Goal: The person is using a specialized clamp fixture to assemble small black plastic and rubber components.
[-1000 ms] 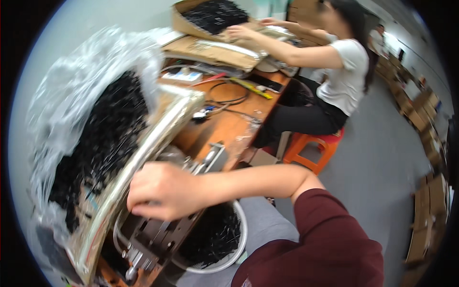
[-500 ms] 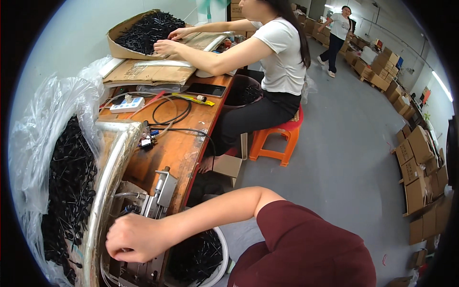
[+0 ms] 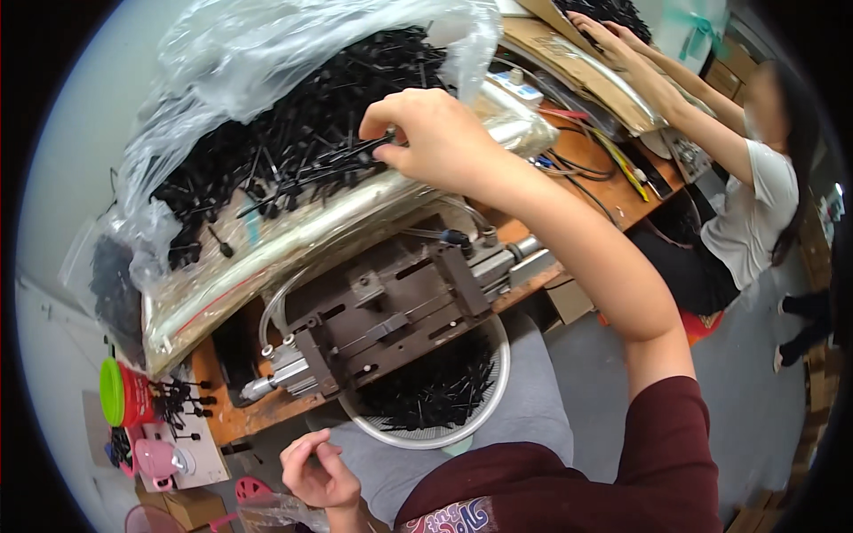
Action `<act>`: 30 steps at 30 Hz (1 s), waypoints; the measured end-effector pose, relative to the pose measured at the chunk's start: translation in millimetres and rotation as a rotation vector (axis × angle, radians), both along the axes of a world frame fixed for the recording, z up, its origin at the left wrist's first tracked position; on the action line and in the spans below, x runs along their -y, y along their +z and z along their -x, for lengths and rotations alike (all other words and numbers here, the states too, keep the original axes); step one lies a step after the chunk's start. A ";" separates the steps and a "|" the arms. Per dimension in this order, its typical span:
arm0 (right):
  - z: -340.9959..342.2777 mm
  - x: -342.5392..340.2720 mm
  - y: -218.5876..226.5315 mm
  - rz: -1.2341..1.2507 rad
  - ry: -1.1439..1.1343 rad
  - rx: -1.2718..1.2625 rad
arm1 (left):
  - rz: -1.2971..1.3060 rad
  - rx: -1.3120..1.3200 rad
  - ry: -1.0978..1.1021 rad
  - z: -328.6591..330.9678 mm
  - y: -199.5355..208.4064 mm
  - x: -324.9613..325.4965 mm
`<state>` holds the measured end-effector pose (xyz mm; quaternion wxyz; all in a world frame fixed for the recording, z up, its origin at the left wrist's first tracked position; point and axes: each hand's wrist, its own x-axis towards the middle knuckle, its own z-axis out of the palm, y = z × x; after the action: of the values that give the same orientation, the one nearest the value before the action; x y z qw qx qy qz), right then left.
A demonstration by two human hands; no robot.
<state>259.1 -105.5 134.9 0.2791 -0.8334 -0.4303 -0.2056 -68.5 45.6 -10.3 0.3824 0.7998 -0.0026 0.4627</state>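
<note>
My right hand (image 3: 431, 138) reaches over a heap of thin black stick-like plastic parts (image 3: 302, 111) in a box lined with clear plastic. Its thumb and fingers are pinched on some of these black parts (image 3: 378, 147); how many I cannot tell. My left hand (image 3: 322, 475) is low in front of me, left of the basket, its fingers loosely bent with nothing seen in them. Between me and the heap, a dark metal fixture (image 3: 391, 306) with silver cylinders at both ends sits at the bench edge. A white basket (image 3: 502, 373) of black parts rests at my lap below it.
To the right, a co-worker in a white shirt (image 3: 751, 213) handles parts at a cardboard box. Cables (image 3: 577, 155) and a power strip (image 3: 517, 87) lie on the wooden bench. A red and green tub (image 3: 129, 395) and a pink jug (image 3: 160, 462) are at lower left.
The view has swung left toward the bench. My right hand has gone from over the fixture to the heap and now pinches black parts. My left hand has come into view.
</note>
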 end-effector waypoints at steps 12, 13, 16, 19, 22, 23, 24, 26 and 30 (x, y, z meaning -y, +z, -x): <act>-0.3 -54.2 11.6 0.381 -0.095 0.006 | 0.090 -0.087 -0.026 5.8 -33.7 6.0; -1.4 -53.7 12.1 0.374 -0.093 -0.017 | 0.101 -0.094 -0.031 5.6 -33.6 7.0; -6.6 -58.2 9.7 0.410 -0.115 -0.036 | 0.003 -0.134 -0.076 4.4 -19.9 9.9; -11.8 -64.7 2.8 0.496 -0.151 -0.030 | -0.063 -0.116 -0.121 -0.5 -17.9 11.8; -13.8 -68.5 -1.0 0.444 -0.144 0.040 | -0.072 -0.128 -0.117 1.2 -20.2 11.2; -14.9 -67.8 -2.3 0.422 -0.130 0.069 | -0.072 -0.127 -0.125 0.7 -20.5 11.0; -13.4 -67.2 -2.9 0.409 -0.115 0.104 | -0.074 -0.127 -0.125 1.5 -19.9 10.7; -10.7 -65.1 -4.7 0.386 -0.086 0.174 | -0.079 -0.133 -0.122 2.3 -19.7 10.5; -12.4 -63.3 -12.4 0.324 -0.073 0.235 | -0.100 -0.142 -0.115 1.8 -20.7 12.2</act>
<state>271.5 -42.3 122.6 0.0816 -0.8527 -0.4570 -0.2397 -70.3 33.4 -31.0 0.3674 0.8470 -0.0446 0.3816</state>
